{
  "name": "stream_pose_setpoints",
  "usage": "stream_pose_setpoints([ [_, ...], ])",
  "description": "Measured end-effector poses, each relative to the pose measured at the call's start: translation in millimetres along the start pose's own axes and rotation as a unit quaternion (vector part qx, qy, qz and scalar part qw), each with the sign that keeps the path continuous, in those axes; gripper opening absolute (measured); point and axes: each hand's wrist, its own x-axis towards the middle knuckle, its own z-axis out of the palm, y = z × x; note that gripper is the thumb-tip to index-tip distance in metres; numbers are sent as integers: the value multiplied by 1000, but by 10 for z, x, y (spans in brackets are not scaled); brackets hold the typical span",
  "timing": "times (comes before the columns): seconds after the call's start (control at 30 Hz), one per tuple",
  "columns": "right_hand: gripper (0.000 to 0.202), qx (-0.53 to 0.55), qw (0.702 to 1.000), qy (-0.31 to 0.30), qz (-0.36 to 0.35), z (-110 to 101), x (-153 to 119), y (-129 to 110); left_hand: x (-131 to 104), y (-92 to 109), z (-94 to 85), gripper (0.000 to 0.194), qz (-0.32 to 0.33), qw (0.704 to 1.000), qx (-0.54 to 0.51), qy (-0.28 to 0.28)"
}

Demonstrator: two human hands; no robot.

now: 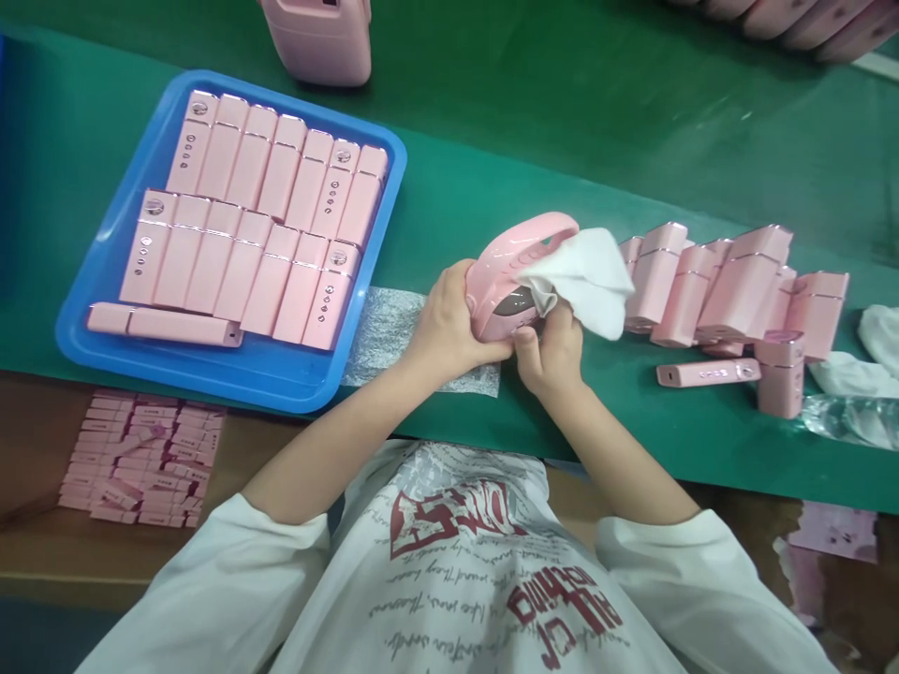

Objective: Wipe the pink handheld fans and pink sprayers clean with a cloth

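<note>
Pink device (502,262) up over green worktop (442,215), L hand's (449,323) grip curled round it, R hand's (554,360) grip pinching white cloth (594,281) against it; blue tray (287,379) to L, brown box (35,440) below. R fingers (562,328) part-hidden by cloth; top-edge pink case (323,47) cut off.

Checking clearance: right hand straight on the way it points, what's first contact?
Probably the pink handled device in the left hand; the right hand, holding a white cloth, looks close against it, though depth is unclear.

2 hands (449,314) (554,354), 15 trayed devices (237,257)
</note>
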Motion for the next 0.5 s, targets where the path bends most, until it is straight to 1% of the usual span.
stream_pose_setpoints([
  [0.03,60,7,1000,-9,-8,-4,-1,12,-2,12,-6,91,-8,1000,5,-3],
  [0.13,60,26,995,-57,-83,5,17,39,1,24,-26,88,-38,999,9,-12],
  [0.17,60,40,994,-62,-81,14,32,58,3,23,-33,86,-43,999,8,-11],
  [0.2,61,67,995,-59,-54,24,52,84,4,21,-40,84,-44,999,6,-8],
  [0.23,62,107,993,-51,-8,33,74,115,5,20,-47,84,-41,999,2,-6],
  [0.27,62,159,985,-46,47,42,96,148,5,19,-53,84,-37,999,-2,-4],
  [0.3,62,219,970,-46,99,50,118,180,5,16,-60,85,-35,999,-7,-2],
  [0.37,62,337,924,-61,172,60,158,229,7,7,-73,87,-34,999,-19,-1],
  [0.43,68,429,876,-77,207,57,194,255,16,-8,-90,87,-33,999,-38,-8],
  [0.5,72,487,841,-86,219,31,222,264,30,-21,-108,88,-30,997,-61,-20],
])
